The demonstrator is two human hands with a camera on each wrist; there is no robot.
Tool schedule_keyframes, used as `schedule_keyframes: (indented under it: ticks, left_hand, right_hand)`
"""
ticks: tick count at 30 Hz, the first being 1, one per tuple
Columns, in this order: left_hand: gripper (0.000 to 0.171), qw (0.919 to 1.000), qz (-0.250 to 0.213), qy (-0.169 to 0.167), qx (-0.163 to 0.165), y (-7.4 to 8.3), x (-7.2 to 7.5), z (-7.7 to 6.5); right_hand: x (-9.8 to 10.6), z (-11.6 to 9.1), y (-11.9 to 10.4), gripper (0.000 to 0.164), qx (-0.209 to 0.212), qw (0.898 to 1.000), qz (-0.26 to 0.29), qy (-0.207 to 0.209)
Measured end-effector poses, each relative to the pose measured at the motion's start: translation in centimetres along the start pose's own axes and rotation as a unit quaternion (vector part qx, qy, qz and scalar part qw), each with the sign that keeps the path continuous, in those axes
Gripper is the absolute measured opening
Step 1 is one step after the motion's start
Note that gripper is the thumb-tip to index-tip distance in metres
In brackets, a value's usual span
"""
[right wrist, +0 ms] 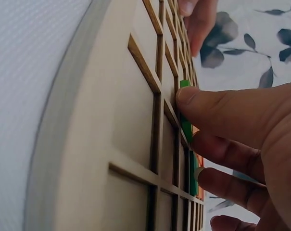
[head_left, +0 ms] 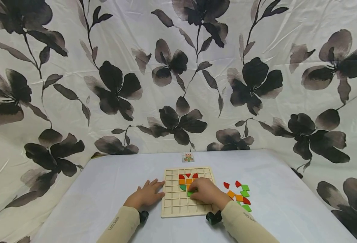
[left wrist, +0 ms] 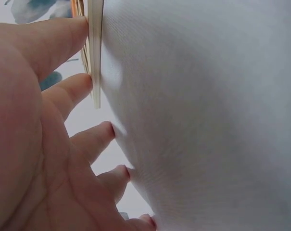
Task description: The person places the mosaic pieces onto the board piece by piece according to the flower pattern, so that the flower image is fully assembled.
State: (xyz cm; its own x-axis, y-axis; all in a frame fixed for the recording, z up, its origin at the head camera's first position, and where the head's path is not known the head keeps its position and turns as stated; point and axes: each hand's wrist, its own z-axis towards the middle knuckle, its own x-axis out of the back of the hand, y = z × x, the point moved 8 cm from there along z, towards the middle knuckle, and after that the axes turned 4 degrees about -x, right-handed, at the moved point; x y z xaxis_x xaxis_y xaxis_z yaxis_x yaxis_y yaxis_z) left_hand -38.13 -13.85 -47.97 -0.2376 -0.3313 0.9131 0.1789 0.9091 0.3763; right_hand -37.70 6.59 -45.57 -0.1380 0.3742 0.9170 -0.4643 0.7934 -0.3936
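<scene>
A wooden grid board (head_left: 172,204) lies on the white table with several coloured tiles in its upper cells. Red pieces (head_left: 181,176) form the top row, above orange squares (head_left: 182,182). Under these sits a dark green quarter-round piece (head_left: 182,187). My right hand (head_left: 207,190) is over the board, its thumb and index finger pinching a light green tile (right wrist: 185,118) at a cell below the dark green piece. The right hand hides some neighbouring cells. With fingers spread, my left hand (head_left: 146,194) rests at the board's left edge, thumb and index finger touching its side (left wrist: 94,57).
To the board's right lie loose tiles: red quarter-rounds (head_left: 226,185), orange squares (head_left: 231,194) and green pieces (head_left: 245,187), partly behind the right forearm. A small pattern card (head_left: 188,157) lies beyond the board. A floral cloth (head_left: 178,84) hangs behind the table.
</scene>
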Motion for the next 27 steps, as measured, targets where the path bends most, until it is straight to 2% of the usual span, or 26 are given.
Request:
schedule_keyframes:
  ticks: [7, 14, 18, 27]
  left_hand:
    - [0.058, 1.0, -0.004, -0.003, 0.001, -0.2, -0.2, 0.1]
    - [0.058, 1.0, -0.009, -0.001, 0.0, 0.0, -0.1, -0.2]
    - [0.058, 1.0, -0.005, -0.002, -0.004, 0.1, -0.2, -0.2]
    - [0.058, 1.0, 0.001, -0.004, -0.004, -0.1, -0.1, -0.1]
  right_hand:
    - [-0.2, 0.2, 0.5, 0.012, -0.031, 0.999, 0.041, -0.015]
    - [0.2, -0.2, 0.4, 0.016, -0.002, 0.999, 0.03, -0.018]
    - [1.0, -0.6, 1.2, 0.017, -0.008, 0.999, 0.038, -0.009]
    - [3.9, -1.6, 5.8, 0.013, -0.093, 0.995, 0.031, 0.012]
